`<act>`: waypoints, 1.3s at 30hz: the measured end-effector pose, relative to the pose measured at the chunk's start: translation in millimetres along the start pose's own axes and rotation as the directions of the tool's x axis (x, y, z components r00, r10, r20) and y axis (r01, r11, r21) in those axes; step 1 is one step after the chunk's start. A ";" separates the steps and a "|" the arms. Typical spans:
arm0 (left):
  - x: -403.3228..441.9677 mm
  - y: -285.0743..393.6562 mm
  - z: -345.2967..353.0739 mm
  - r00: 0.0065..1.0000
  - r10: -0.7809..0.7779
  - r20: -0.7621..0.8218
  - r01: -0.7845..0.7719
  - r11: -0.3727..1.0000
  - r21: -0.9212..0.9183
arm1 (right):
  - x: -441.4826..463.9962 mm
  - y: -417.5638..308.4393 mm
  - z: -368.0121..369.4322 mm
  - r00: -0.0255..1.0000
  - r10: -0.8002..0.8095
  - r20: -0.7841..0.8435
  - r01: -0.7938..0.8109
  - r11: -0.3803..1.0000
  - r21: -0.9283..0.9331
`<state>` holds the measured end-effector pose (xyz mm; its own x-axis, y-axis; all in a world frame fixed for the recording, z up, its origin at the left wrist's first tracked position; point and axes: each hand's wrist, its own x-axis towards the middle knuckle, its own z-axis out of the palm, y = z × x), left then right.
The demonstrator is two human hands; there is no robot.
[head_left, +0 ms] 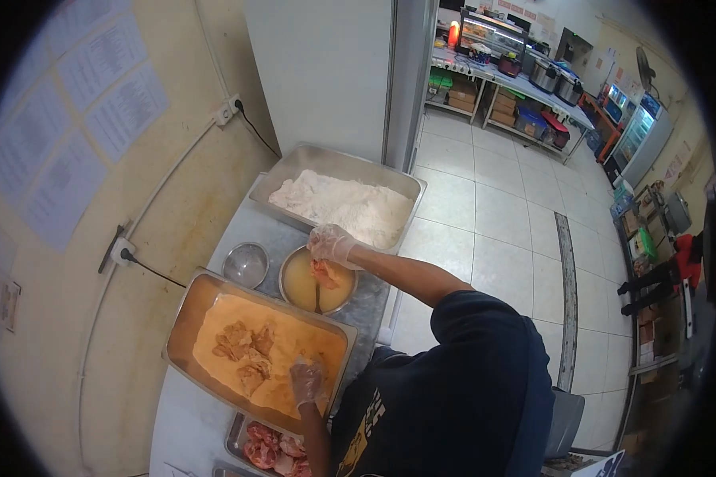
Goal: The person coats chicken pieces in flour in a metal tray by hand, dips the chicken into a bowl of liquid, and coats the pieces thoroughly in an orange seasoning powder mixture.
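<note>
My right hand point(332, 245), in a clear plastic glove, is closed around a wet piece of raw chicken point(324, 274). It holds the piece over a round metal bowl point(285, 292) of yellowish liquid, and a dark handle leans in that bowl. Lower down, my gloved left hand point(307, 381) rests at the right side of a deep steel pan point(184, 312) filled with orange breading flour point(224, 316). Its fingers look loosely spread on the flour, with nothing seen in them. Several coated chicken pieces point(247, 350) lie in the middle of that flour.
A second steel pan point(410, 184) of white flour stands beyond the bowl. A small metal bowl point(246, 265) sits near the wall. Raw meat point(272, 447) fills a tray close to my left forearm. A tall white cabinet point(318, 71) borders the table; another person's legs point(648, 288) show far right.
</note>
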<state>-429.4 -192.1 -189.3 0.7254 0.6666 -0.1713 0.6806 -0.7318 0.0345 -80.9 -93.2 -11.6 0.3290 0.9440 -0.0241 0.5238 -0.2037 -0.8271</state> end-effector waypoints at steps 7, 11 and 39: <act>-3.0 -29.6 80.2 0.936 -0.348 -0.061 0.129 0.497 -0.858 | 4.2 10.1 4.7 0.985 -0.170 0.003 0.168 0.970 -0.178; -10.5 13.7 -70.8 0.885 -0.464 0.032 0.374 0.670 -0.641 | 19.1 41.1 11.8 0.871 -0.491 -0.016 0.481 0.859 -0.177; -44.3 -16.8 -96.9 0.749 -0.662 0.001 -0.254 -0.288 -0.923 | -97.4 -31.2 168.4 0.506 -0.464 0.727 0.328 0.883 0.335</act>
<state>-463.0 -195.6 -87.0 0.0926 0.9841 -0.1518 -0.2857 0.1723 0.9427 -261.6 -135.2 -78.0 -0.6476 0.7611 -0.0367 0.3074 0.2168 -0.9265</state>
